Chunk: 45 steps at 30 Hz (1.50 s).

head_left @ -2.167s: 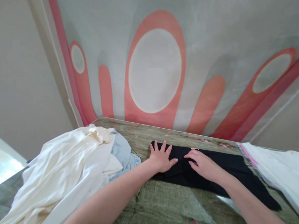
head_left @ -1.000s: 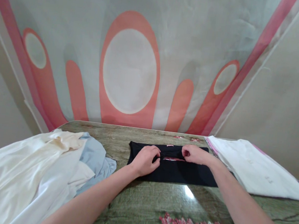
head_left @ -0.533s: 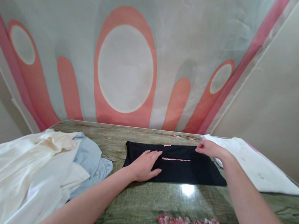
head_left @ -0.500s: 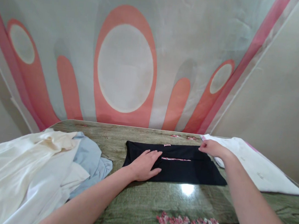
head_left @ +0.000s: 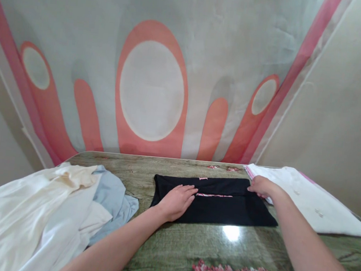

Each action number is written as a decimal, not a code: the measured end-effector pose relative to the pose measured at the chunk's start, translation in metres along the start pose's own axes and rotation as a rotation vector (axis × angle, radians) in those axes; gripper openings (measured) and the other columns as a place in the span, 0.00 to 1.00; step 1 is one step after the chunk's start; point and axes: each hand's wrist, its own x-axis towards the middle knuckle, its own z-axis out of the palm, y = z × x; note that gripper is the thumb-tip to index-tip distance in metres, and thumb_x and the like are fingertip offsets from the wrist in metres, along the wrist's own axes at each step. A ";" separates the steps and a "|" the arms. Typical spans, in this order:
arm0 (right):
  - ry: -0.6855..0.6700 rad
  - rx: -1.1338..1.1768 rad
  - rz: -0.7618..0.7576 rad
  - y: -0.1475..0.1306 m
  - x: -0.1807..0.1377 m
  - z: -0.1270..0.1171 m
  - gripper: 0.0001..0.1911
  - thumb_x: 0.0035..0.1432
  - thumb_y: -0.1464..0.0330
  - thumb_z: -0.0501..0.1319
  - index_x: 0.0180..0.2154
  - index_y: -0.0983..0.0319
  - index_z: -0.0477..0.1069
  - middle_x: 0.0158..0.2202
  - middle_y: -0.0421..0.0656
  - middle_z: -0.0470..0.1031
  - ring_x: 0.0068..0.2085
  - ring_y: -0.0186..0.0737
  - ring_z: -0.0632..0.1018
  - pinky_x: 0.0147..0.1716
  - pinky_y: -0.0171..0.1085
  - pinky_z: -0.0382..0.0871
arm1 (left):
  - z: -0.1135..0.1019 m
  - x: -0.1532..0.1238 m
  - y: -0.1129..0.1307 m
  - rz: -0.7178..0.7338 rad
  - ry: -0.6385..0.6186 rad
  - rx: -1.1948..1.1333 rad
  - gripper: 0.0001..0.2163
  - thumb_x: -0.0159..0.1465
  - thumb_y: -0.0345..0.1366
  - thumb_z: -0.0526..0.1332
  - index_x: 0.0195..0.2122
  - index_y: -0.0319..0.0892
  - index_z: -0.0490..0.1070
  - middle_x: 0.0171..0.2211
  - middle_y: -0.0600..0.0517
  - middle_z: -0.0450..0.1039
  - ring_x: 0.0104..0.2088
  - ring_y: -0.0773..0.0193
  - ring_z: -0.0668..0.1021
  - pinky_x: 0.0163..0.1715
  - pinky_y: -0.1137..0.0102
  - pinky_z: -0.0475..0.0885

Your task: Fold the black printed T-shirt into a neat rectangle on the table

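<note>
A black garment (head_left: 221,203) lies folded into a flat band on the green table (head_left: 189,247), with a thin pink stripe across its middle. My left hand (head_left: 177,201) rests flat on its left part, fingers stretched out. My right hand (head_left: 260,186) is at the garment's far right corner, fingers curled over the edge of the cloth.
A heap of cream and white clothes (head_left: 32,215) with a light blue piece (head_left: 110,197) fills the table's left side. A folded white garment (head_left: 308,203) lies at the right. A wall hanging with orange ovals (head_left: 153,90) stands behind the table.
My right hand has slid from the garment's middle to its right corner. The left hand went from pinching the cloth to lying flat on it.
</note>
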 end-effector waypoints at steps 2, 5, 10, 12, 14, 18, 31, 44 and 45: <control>0.030 -0.039 -0.045 -0.003 -0.003 -0.003 0.11 0.45 0.67 0.62 0.16 0.63 0.65 0.15 0.43 0.69 0.19 0.38 0.72 0.20 0.35 0.64 | -0.001 0.000 0.000 -0.003 0.011 -0.039 0.18 0.68 0.38 0.42 0.55 0.45 0.61 0.55 0.49 0.62 0.56 0.64 0.63 0.56 0.62 0.56; 0.112 -0.087 -0.126 -0.003 -0.003 -0.007 0.10 0.44 0.69 0.63 0.16 0.62 0.66 0.18 0.43 0.71 0.25 0.39 0.73 0.25 0.34 0.64 | -0.002 0.001 -0.001 -0.021 0.016 -0.090 0.17 0.68 0.38 0.42 0.55 0.45 0.61 0.55 0.50 0.63 0.56 0.64 0.64 0.56 0.62 0.57; 0.182 -0.014 -0.134 0.008 0.000 -0.012 0.09 0.49 0.66 0.59 0.22 0.64 0.69 0.22 0.43 0.72 0.26 0.36 0.72 0.25 0.32 0.62 | -0.001 0.003 -0.003 -0.070 0.030 -0.137 0.18 0.68 0.39 0.42 0.54 0.44 0.61 0.52 0.51 0.66 0.53 0.63 0.67 0.56 0.62 0.57; 0.144 0.093 -0.086 0.011 -0.003 -0.014 0.10 0.52 0.65 0.57 0.24 0.64 0.68 0.19 0.42 0.70 0.22 0.34 0.71 0.21 0.31 0.60 | -0.001 0.003 -0.004 -0.095 0.042 -0.149 0.18 0.68 0.40 0.42 0.53 0.44 0.63 0.51 0.52 0.68 0.52 0.62 0.69 0.56 0.63 0.57; 0.053 0.245 -0.025 0.010 -0.009 -0.015 0.10 0.56 0.65 0.54 0.27 0.65 0.66 0.19 0.42 0.70 0.19 0.32 0.70 0.18 0.30 0.58 | 0.000 0.004 -0.005 -0.109 0.050 -0.159 0.18 0.68 0.40 0.41 0.52 0.44 0.64 0.50 0.52 0.68 0.51 0.62 0.69 0.56 0.63 0.57; -0.105 0.574 0.077 0.003 -0.020 -0.015 0.06 0.59 0.67 0.52 0.33 0.64 0.62 0.24 0.45 0.73 0.23 0.33 0.75 0.20 0.30 0.65 | 0.000 0.004 -0.008 -0.107 0.061 -0.181 0.18 0.68 0.41 0.41 0.53 0.44 0.64 0.50 0.52 0.69 0.51 0.63 0.70 0.56 0.64 0.58; -0.101 0.363 -0.062 0.022 -0.009 -0.010 0.17 0.46 0.65 0.64 0.39 0.64 0.65 0.19 0.38 0.67 0.18 0.31 0.69 0.15 0.28 0.56 | 0.004 0.003 -0.009 -0.028 0.040 -0.158 0.15 0.64 0.33 0.50 0.51 0.45 0.65 0.50 0.51 0.69 0.53 0.62 0.68 0.55 0.59 0.58; 0.253 -0.137 -0.302 -0.024 -0.022 -0.021 0.03 0.42 0.70 0.61 0.25 0.62 0.71 0.25 0.43 0.74 0.29 0.41 0.74 0.27 0.34 0.61 | 0.008 0.003 -0.014 -0.032 0.036 -0.157 0.15 0.59 0.28 0.54 0.47 0.46 0.70 0.49 0.50 0.69 0.52 0.63 0.69 0.54 0.60 0.59; 0.231 -0.097 -0.414 -0.039 -0.032 -0.020 0.03 0.44 0.70 0.60 0.25 0.62 0.72 0.25 0.42 0.74 0.29 0.40 0.74 0.28 0.33 0.61 | 0.009 0.003 -0.014 -0.036 0.042 -0.165 0.15 0.59 0.29 0.54 0.46 0.45 0.70 0.49 0.50 0.70 0.52 0.63 0.69 0.54 0.60 0.59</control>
